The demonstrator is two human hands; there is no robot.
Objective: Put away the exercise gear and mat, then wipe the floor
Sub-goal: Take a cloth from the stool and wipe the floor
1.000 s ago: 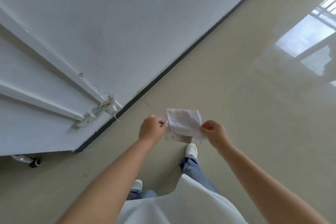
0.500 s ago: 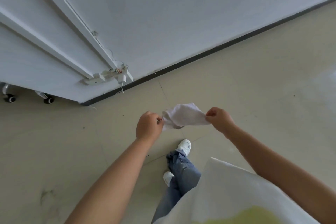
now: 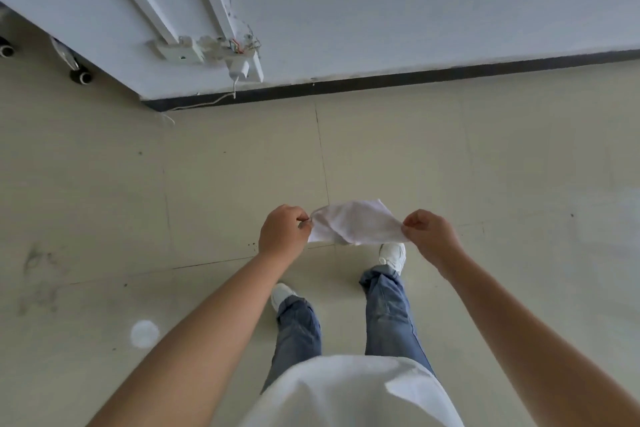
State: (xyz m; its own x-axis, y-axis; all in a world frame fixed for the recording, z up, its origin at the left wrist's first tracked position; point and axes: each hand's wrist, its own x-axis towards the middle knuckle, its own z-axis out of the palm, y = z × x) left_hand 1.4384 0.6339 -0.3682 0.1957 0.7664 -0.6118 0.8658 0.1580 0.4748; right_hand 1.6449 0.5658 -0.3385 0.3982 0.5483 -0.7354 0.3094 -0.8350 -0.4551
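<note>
A small white cloth is stretched between both hands at waist height, above the beige tiled floor. My left hand pinches its left corner and my right hand pinches its right corner. The cloth is crumpled and sags slightly in the middle. No exercise gear or mat is in view. My white shoes and blue jeans show below the cloth.
A white wall with a dark skirting board runs ahead. A loose white socket box with exposed wires and a dangling cable hangs on the wall. Caster wheels stand at the far left. Dark smudges and a white spot mark the floor.
The view has turned left and tilted down, so the wall now runs straight across. Both hands keep hold of the cloth, which has gone from a flat folded square to a crumpled, stretched shape.
</note>
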